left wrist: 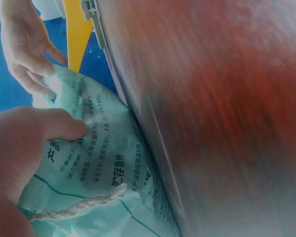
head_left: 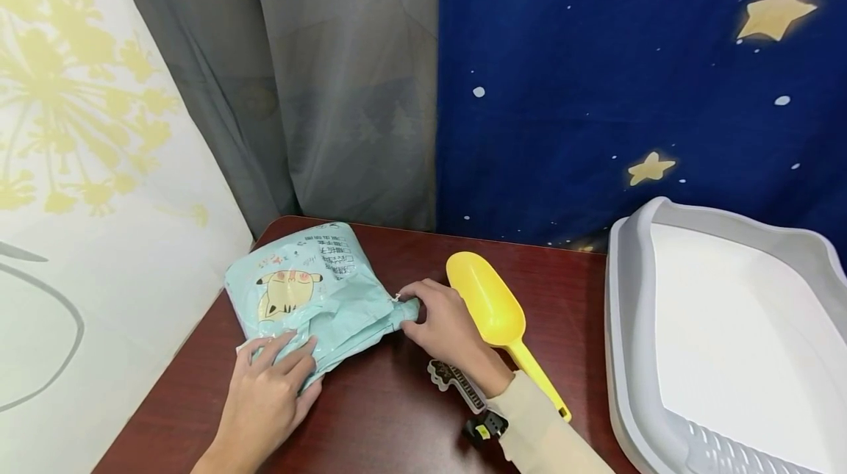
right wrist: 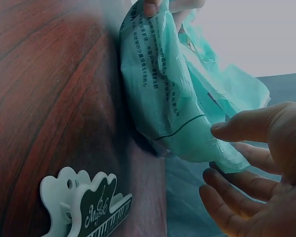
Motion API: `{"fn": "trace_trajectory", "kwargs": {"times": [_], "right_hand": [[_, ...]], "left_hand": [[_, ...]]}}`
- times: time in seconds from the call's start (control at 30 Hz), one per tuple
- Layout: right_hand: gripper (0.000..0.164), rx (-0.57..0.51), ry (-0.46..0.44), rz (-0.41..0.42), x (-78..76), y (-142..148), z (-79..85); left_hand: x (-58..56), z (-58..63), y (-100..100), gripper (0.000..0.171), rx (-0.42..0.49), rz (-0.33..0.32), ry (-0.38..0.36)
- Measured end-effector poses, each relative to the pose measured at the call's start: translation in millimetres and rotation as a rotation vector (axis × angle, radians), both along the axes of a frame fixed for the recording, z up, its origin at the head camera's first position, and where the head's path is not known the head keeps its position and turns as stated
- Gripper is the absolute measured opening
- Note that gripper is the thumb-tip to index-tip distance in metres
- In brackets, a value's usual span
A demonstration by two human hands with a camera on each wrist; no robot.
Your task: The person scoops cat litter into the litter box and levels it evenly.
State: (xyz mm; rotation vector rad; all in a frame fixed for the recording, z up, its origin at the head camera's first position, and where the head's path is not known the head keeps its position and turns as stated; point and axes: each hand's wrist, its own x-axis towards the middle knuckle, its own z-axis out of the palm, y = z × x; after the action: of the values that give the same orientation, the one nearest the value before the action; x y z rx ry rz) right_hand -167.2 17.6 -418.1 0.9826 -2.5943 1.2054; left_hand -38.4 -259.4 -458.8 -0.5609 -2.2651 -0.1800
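Note:
A light-blue plastic bag (head_left: pixel 357 294) with a cartoon animal and printed text lies at the table's back left. My left hand (head_left: pixel 267 389) grips its near edge, fingers on top; the thumb presses the printed side in the left wrist view. My right hand (head_left: pixel 446 327) holds the bag's right corner between thumb and fingers, as the right wrist view shows. The bag's top edge is creased and folded between the hands. A white twisted cord (left wrist: pixel 79 207) hangs across the bag in the left wrist view. The bag's contents are hidden.
A yellow scoop (head_left: pixel 490 301) lies just right of my right hand, its handle partly behind the sleeve. A black-and-white music clip (right wrist: pixel 91 205) is near the right wrist. A grey-rimmed white tray (head_left: pixel 635 327) stands at the right. Curtains (head_left: pixel 516 92) hang behind the table (head_left: pixel 377 415).

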Motion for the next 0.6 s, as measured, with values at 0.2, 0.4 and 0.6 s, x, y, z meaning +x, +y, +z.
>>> {"fn": "trace_trajectory", "kwargs": {"times": [0.2, 0.4, 0.6], "right_hand": [[0.030, 0.005, 0.013, 0.003, -1.3, -0.6, -0.6], [0.029, 0.013, 0.025, 0.010, 0.4, 0.3, 1.0], [0.030, 0.007, 0.026, 0.018, 1.8, 2.1, 1.9]], "left_hand": [[0.4, 0.4, 0.1, 0.043, 0.000, -0.001, -0.009], [1.0, -0.2, -0.4, 0.044, -0.001, 0.001, -0.009], [1.4, -0.5, -0.3, 0.040, -0.004, 0.004, -0.022]]}}
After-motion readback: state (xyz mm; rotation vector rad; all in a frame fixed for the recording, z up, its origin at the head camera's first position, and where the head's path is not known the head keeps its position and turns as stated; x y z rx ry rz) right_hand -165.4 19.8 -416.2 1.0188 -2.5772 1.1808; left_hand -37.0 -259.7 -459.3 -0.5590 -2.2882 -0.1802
